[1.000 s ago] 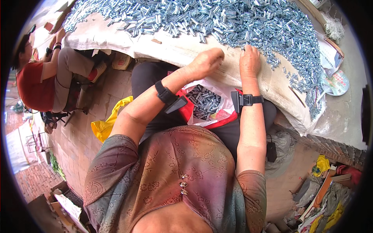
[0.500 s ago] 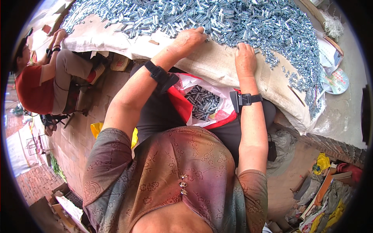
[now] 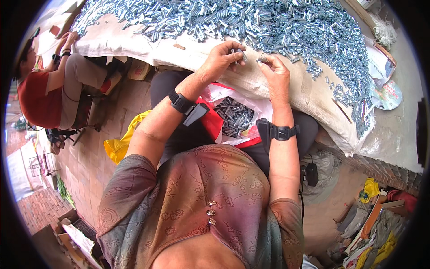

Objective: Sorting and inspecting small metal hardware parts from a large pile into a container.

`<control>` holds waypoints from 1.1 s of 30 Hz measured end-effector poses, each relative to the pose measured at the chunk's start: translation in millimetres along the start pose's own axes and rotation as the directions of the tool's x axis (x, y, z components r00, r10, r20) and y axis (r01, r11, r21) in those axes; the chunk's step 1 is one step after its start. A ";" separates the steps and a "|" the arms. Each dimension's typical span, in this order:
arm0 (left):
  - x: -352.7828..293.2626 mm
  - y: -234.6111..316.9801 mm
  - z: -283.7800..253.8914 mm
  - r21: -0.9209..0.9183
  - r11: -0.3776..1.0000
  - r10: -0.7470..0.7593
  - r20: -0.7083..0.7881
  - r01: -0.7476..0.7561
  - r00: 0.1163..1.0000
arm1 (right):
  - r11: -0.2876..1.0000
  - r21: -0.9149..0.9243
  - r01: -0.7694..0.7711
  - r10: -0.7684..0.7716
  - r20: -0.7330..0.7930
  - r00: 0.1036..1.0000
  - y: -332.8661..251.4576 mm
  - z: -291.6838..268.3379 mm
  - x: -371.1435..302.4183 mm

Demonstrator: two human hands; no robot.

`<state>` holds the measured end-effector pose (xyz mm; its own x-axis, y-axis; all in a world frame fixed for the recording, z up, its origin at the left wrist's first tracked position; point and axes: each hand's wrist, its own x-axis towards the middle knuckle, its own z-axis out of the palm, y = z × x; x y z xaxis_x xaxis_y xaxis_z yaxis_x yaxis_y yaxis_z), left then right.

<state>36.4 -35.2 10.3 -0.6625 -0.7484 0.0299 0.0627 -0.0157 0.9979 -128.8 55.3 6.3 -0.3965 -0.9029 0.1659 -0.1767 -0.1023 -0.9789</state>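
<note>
Here, two small silvery metal pieces are pinched up just above the near edge of the great heap of metal parts (image 3: 268, 27): one small metal piece (image 3: 238, 54) sits between the thumb and fingertips of the left hand (image 3: 221, 58), the other small piece (image 3: 262, 59) in the closed fingertips of the right hand (image 3: 277, 76). The two pieces lie close beside one another, nearly tip to tip, the left one's long axis tilted roughly up and away from the body; the right one is too small to read for direction. Neither hand is the nearer, since both meet at the same spot over the pale cloth (image 3: 286, 96) that carries the heap. Directly below the hands, toward the body, an open red and white plastic bag (image 3: 210, 123) rests in the lap with a dark cluster of like parts inside it, so it lies straight down from both grips. Each wrist wears a black band. A crumpled yellow bag (image 3: 117, 145) lies on the brick floor to the left. At the right, on the grey slab, lies a round, colourfully printed disc (image 3: 389, 95) beside white sheets. Far left, another person in a red top (image 3: 31, 96) sits at the same heap.
</note>
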 end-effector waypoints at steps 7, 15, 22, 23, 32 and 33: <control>-7.1 -6.4 6.3 -0.344 0.936 -0.066 0.042 0.076 0.997 | 0.974 0.223 -0.031 0.026 0.024 0.999 -6.4 8.0 -17.3; -9.3 -6.7 9.9 -0.412 0.907 -0.063 0.081 0.091 0.995 | 0.972 0.233 -0.037 0.038 -0.002 0.999 -5.1 10.8 -22.8; -9.3 -10.5 13.2 -0.403 0.915 0.004 0.077 0.028 0.997 | 0.978 0.210 -0.020 0.030 -0.047 0.998 8.0 10.9 -23.4; -8.8 -10.9 14.3 -0.376 0.927 0.023 0.070 0.005 0.997 | 0.986 0.168 0.009 0.000 -0.052 0.999 10.8 9.9 -22.9; -7.7 -16.5 40.8 0.707 0.555 0.412 0.223 -0.437 0.884 | 0.810 -0.564 0.160 -0.112 0.120 0.986 0.2 -4.9 -17.8; -10.9 -7.8 43.6 0.740 0.532 0.373 0.232 -0.412 0.898 | 0.788 -0.593 0.164 -0.123 0.110 0.986 2.8 -8.1 -15.8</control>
<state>10.5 2.0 4.7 -0.7449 -0.5242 0.4126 -0.2455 0.7905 0.5611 -130.3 72.7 1.9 -0.2704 -0.9238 0.2710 -0.7384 0.0184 -0.6741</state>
